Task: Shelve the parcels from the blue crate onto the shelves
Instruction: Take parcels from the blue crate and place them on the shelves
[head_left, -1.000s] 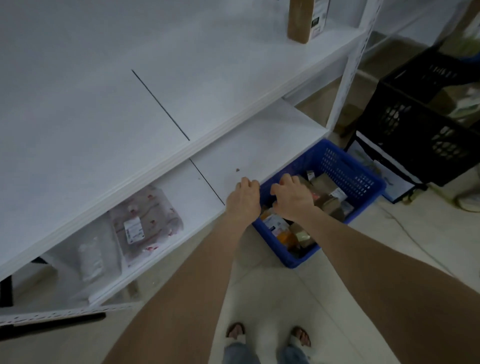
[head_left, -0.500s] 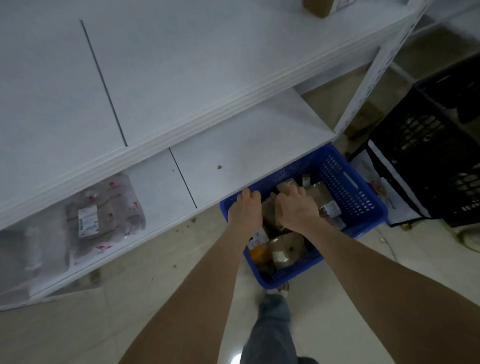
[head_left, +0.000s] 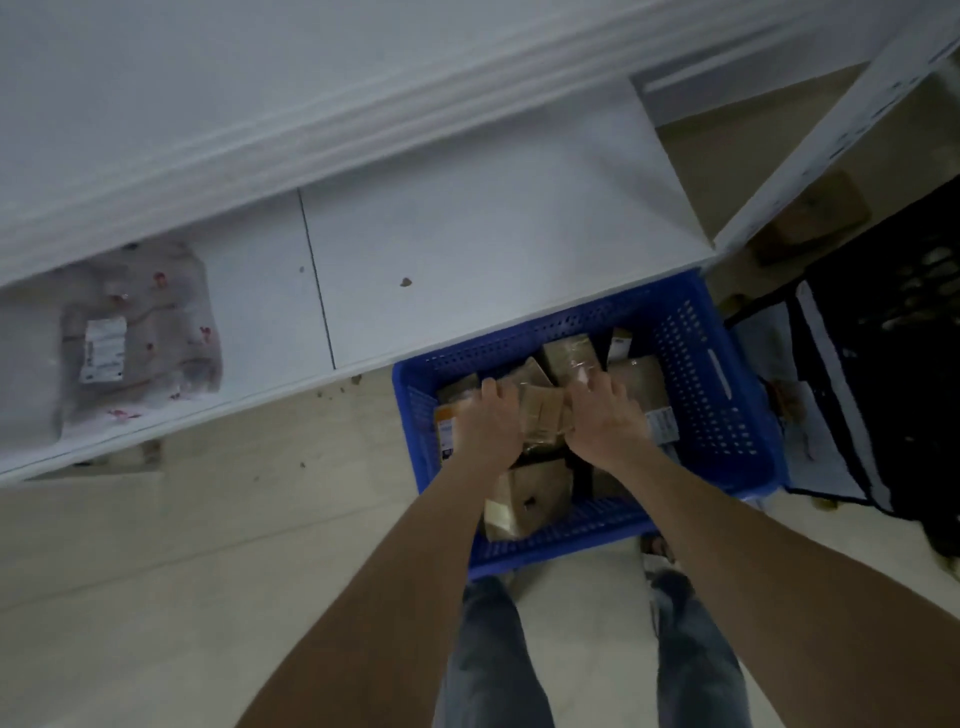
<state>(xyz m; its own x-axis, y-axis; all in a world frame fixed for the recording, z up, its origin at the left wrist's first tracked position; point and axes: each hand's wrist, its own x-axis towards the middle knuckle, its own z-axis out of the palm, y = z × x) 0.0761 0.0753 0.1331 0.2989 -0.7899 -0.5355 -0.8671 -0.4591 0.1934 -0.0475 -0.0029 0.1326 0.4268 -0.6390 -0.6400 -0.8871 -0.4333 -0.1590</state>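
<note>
Both left hand (head_left: 488, 427) and right hand (head_left: 607, 415) (knuckles up) grip one parcel (head_left: 543, 415).

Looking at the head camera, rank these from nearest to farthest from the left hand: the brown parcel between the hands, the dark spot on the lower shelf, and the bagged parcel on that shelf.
1. The brown parcel: in the blue crate, right against the left hand.
2. The dark spot: on the lower shelf, beyond the hand and to its left.
3. The bagged parcel: far left on the same shelf.
</note>
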